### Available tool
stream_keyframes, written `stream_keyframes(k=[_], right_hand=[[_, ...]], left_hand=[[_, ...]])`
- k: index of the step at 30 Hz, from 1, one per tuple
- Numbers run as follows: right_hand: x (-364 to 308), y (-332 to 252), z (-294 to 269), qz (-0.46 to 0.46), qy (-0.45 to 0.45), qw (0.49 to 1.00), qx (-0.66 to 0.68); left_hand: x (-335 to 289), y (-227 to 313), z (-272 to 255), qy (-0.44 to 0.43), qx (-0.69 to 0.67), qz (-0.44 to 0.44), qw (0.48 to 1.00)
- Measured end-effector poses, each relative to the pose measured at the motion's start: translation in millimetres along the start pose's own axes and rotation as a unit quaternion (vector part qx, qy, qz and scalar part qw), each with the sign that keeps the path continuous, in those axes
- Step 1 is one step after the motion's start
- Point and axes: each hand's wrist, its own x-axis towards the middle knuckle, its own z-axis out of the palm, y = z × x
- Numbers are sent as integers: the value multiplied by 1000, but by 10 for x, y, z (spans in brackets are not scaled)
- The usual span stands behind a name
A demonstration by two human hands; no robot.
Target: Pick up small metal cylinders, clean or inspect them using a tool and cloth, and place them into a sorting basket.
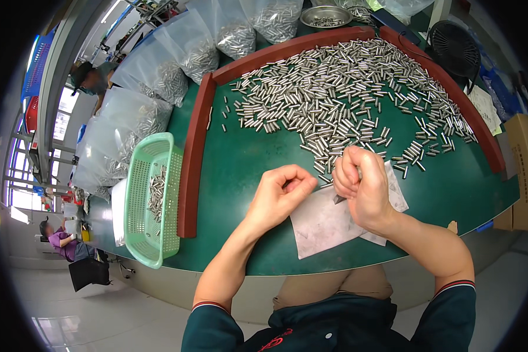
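Observation:
My left hand [280, 196] is closed above the green tabletop, its thumb and forefinger drawn together at the edge of the pin heap. Beside it my right hand [364, 186] is curled into a fist over a smudged white sheet [325, 226]. What either hand holds, if anything, is hidden by the fingers. A small dark piece [338, 199] shows just under the right hand; its kind is unclear. Many short, shiny metal pins [328, 88] lie heaped beyond both hands, the nearest ones reaching the fingertips.
Red-brown rails [195, 158] border the work surface at left, back and right. A green plastic basket [171, 217] with pins stands left. Clear bags of pins [196, 50], a metal bowl [325, 16], a black fan [453, 48] and a cardboard box [519, 167] surround it. Two people are at left.

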Motion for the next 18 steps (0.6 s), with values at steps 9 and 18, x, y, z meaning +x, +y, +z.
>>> stream_keyframes(k=[9,18], right_hand=[[10,13,-9,2,-8,1000,-3],[12,-1,30,0,5,1000,-8]], left_hand=[[39,-54,137,37,219,165,961],[34,39,23,100,318,125,935]])
